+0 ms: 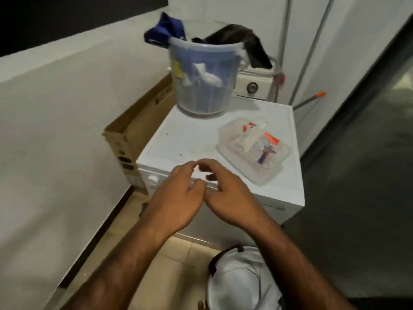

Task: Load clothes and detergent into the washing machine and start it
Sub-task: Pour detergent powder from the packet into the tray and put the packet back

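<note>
Washing machine [201, 139], centre of frame, its white top carrying a clear bucket [202, 86] of clothes [165, 30] in the upper centre and a detergent tub [254, 151] at centre right. Below them, left hand [176, 200] and right hand [228, 193] hover empty at the front edge, fingers loosely curled, fingertips nearly meeting. Risk: a hasty reach could tip the tall bucket, or knock the tub just beside the right hand.

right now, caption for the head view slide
Both hands hover at the washing machine front edge; clothes bucket on top.
</note>
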`<action>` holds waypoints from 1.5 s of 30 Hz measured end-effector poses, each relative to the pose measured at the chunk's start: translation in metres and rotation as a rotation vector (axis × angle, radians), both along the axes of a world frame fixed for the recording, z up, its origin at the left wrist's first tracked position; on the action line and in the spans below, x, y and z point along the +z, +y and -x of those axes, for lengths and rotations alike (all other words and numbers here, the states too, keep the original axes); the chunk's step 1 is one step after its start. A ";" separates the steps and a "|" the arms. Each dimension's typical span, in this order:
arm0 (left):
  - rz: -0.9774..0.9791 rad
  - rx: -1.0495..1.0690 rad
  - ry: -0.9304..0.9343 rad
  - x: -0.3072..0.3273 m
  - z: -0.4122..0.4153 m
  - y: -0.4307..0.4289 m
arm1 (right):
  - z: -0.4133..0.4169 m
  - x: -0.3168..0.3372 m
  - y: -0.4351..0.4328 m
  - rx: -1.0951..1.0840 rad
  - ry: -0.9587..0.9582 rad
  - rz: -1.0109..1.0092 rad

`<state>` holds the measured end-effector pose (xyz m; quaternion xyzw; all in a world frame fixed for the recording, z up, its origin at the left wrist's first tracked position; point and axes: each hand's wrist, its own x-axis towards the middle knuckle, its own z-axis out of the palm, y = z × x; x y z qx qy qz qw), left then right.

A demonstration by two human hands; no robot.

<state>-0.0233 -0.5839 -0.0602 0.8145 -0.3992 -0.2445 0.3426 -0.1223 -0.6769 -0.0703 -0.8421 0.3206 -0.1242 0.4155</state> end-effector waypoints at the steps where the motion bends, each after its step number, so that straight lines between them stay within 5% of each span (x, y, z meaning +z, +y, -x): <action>1: -0.012 -0.039 -0.036 0.000 0.006 -0.025 | 0.011 0.000 -0.021 -0.042 0.017 0.031; 10: -0.179 -0.304 -0.133 -0.027 0.010 -0.228 | 0.032 -0.011 -0.191 -0.225 0.342 0.185; 20: -0.518 -0.280 -0.408 -0.099 -0.021 -0.308 | -0.005 -0.067 -0.248 -0.327 0.464 0.187; 29: -0.227 -0.121 0.028 -0.101 -0.041 -0.344 | -0.004 -0.088 -0.253 -0.365 0.473 0.406; 39: -0.191 -0.147 -0.178 -0.103 -0.039 -0.341 | -0.010 -0.106 -0.259 -0.323 0.488 0.655; 45: -0.215 -0.168 -0.299 -0.104 -0.043 -0.332 | -0.013 -0.106 -0.258 -0.299 0.452 0.642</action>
